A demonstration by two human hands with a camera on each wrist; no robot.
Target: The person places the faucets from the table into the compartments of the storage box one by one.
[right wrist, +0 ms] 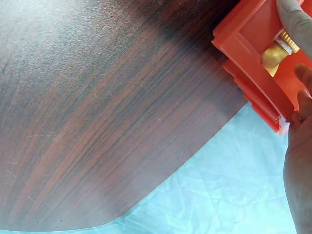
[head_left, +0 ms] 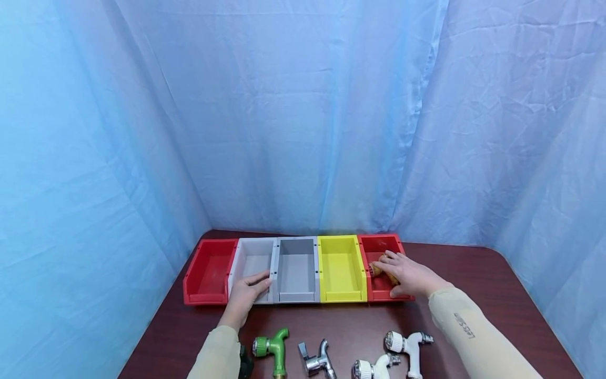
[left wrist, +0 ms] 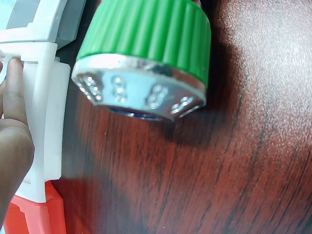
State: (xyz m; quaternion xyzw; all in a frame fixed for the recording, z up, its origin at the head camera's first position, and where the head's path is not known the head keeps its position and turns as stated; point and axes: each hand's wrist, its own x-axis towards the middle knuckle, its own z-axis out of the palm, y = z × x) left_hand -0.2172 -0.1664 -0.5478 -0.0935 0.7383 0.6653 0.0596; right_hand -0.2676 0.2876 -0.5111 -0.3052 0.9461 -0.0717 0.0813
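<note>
My right hand [head_left: 411, 273] reaches into the right-hand red bin [head_left: 381, 243], its fingers over a golden-yellow tap [head_left: 375, 270] lying inside. In the right wrist view the thumb and fingers stand apart, with the yellow tap [right wrist: 275, 56] between them, partly hidden. My left hand [head_left: 246, 297] rests at the white bin [head_left: 252, 243], fingertips by the wall it shares with the grey bin [head_left: 296, 297]. One finger lies straight along the white plastic in the left wrist view. Just below that hand stands a green tap [head_left: 276, 347]; its ribbed green knob [left wrist: 146, 34] looms large up close.
A yellow bin [head_left: 342, 297] and a left red bin [head_left: 205, 300] complete the row. Along the front lie a chrome tap [head_left: 318, 362], two white taps [head_left: 411, 345] and a dark object [head_left: 244, 363] by the left sleeve. Blue curtains [head_left: 303, 116] surround the brown table [head_left: 468, 284].
</note>
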